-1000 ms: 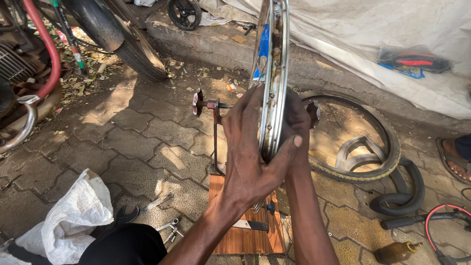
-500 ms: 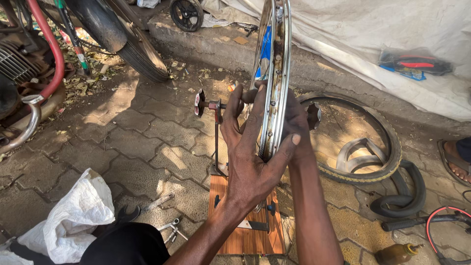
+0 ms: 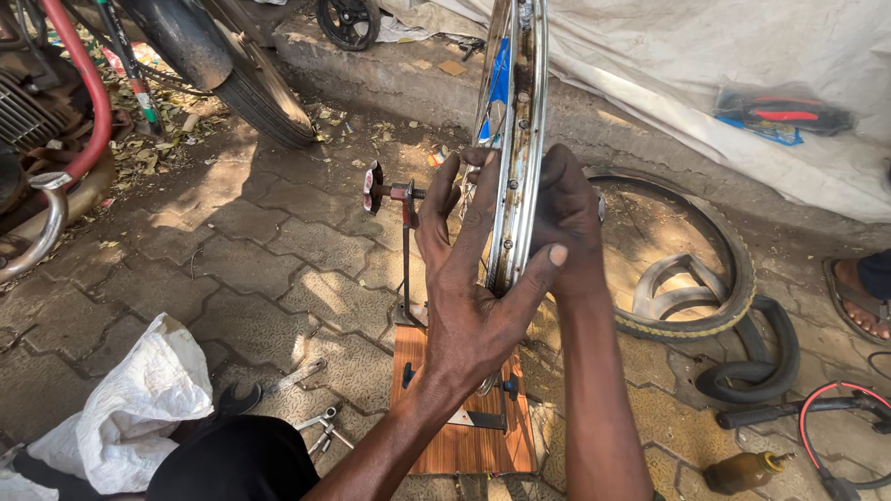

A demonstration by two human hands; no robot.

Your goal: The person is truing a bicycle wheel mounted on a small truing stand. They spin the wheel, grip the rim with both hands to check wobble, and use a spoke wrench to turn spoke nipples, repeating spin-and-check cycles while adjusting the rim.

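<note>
A bare metal bicycle wheel rim [image 3: 520, 102] stands upright on a truing stand [image 3: 406, 250] with a wooden base [image 3: 459, 436]. My left hand [image 3: 473, 278] lies against the rim's left side, fingers spread up among the spokes, thumb hooked across the rim's edge. My right hand [image 3: 566, 223] presses on the rim's right side, opposite the left. The stand's axle with a round knob [image 3: 374, 188] sticks out to the left of my hands.
A bicycle tyre [image 3: 715, 269] and a black inner tube [image 3: 770, 362] lie on the paving at right. A white bag [image 3: 139, 408], small tools [image 3: 320, 427] and a brown bottle [image 3: 742, 471] sit near me. A motorcycle wheel [image 3: 251, 79] stands far left. Another person's sandalled foot [image 3: 858, 297] shows at right.
The view has shifted slightly. My left fingers have straightened and reach higher along the spokes; both hands stay on the rim.
</note>
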